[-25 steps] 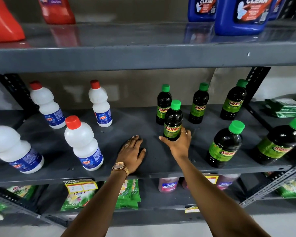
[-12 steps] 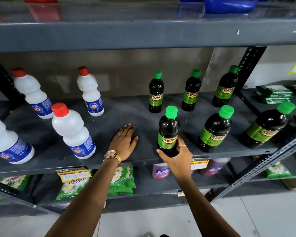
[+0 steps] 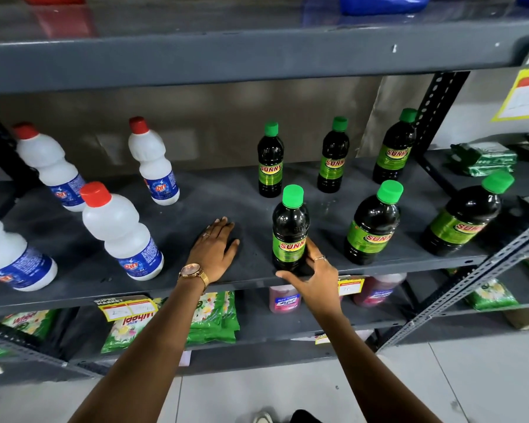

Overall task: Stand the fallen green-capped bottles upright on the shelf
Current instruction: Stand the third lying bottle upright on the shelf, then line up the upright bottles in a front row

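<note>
The right hand (image 3: 310,274) is closed around the lower part of a green-capped bottle (image 3: 290,228), low near the base, and I think this low grip is to set the bottom flat and steady near the front edge of the shelf (image 3: 180,221). The bottle stands upright, in line with two other front bottles (image 3: 371,224) to its right, and three more (image 3: 270,161) stand behind them in a back row; no green-capped bottle lies on its side now, so the task looks almost finished. The left hand (image 3: 216,248) lies open and flat on the bare shelf, holding nothing, probably as a support while the person leans forward. The shelf is dark grey metal, a little dusty, with white bottles with red caps (image 3: 119,233) on its left part. Under it, green packets (image 3: 214,319) and pink bottles fill the lower shelf, and the floor is of pale tiles.
</note>
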`<state>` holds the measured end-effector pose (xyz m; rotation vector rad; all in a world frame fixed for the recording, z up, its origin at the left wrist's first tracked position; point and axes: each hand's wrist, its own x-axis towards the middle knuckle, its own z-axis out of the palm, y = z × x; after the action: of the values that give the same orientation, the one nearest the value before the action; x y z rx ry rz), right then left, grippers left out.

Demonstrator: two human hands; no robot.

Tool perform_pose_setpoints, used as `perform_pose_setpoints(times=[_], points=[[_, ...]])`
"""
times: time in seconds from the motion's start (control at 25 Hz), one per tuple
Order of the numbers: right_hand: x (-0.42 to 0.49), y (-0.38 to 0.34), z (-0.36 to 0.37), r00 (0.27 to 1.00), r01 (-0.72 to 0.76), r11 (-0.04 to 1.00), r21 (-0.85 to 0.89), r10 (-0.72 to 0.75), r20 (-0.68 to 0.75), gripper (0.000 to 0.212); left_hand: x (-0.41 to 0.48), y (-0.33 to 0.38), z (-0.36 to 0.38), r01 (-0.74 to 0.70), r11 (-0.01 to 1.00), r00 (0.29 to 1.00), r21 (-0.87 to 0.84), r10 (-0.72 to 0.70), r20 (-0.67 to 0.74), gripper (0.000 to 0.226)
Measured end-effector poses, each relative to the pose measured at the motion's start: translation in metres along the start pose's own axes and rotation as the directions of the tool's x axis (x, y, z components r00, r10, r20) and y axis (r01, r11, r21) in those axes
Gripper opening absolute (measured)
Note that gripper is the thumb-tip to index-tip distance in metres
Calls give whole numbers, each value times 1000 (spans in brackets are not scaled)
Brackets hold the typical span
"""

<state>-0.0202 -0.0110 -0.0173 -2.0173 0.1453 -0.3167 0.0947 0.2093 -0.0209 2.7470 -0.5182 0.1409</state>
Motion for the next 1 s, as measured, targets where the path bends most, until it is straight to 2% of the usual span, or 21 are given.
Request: perform_pose_setpoints(times=[0.04, 0.12, 0.2, 0.24, 0.28, 0.36, 0.4, 0.44, 0.48, 0.56, 0.6, 0.64, 0.68, 0.76, 1.0], points=[[1, 1, 0, 999, -4, 1000, 5, 4, 35, 92, -2, 3, -1, 29, 999, 1000, -36, -29, -1, 52], [-4, 2, -3, 997, -19, 997, 74, 14, 73, 95, -16, 21, -5, 140, 964, 984, -226, -160, -76, 55], [-17, 5, -19, 999, -41, 985, 168, 44, -11, 81, -45, 60, -12, 159, 893, 912, -422, -296, -283, 56], [-25, 7, -33, 992, -6, 985, 172, 28, -122, 66, -62, 86, -15, 108, 891, 859, -440, -306, -410, 55], [-32, 11, -50, 970, 45, 989, 144, -9, -243, 53, -80, 114, -17, 18, 907, 824, -421, -252, -507, 53], [-37, 27, -96, 880, 107, 987, 120, -38, -474, 38, -104, 174, -10, -220, 909, 829, -354, -17, -559, 48], [-31, 40, -120, 823, 107, 987, 119, -21, -568, 40, -106, 201, -1, -300, 884, 851, -359, 77, -520, 50], [-20, 54, -143, 775, 76, 991, 111, 11, -632, 52, -99, 224, 8, -327, 857, 881, -398, 125, -457, 55], [-5, 68, -168, 759, 6, 995, 98, 59, -649, 72, -85, 245, 17, -291, 835, 915, -467, 100, -391, 65], [26, 92, -211, 819, -113, 992, 50, 122, -561, 104, -51, 273, 41, -89, 784, 967, -614, -81, -243, 89], [38, 96, -226, 866, -139, 990, 35, 139, -479, 107, -35, 280, 50, 8, 746, 970, -666, -167, -175, 98], [46, 98, -236, 905, -159, 986, 39, 162, -394, 99, -21, 284, 58, 68, 719, 967, -691, -219, -133, 103], [50, 100, -241, 929, -170, 985, 40, 174, -327, 87, -13, 285, 64, 101, 705, 963, -702, -247, -110, 102], [49, 100, -241, 942, -138, 990, -5, 130, -310, 72, -7, 283, 71, 129, 699, 953, -703, -283, -106, 97], [49, 110, -236, 962, -90, 996, 7, 88, -259, 83, -10, 292, 85, 165, 749, 936, -642, -324, -137, 103]])
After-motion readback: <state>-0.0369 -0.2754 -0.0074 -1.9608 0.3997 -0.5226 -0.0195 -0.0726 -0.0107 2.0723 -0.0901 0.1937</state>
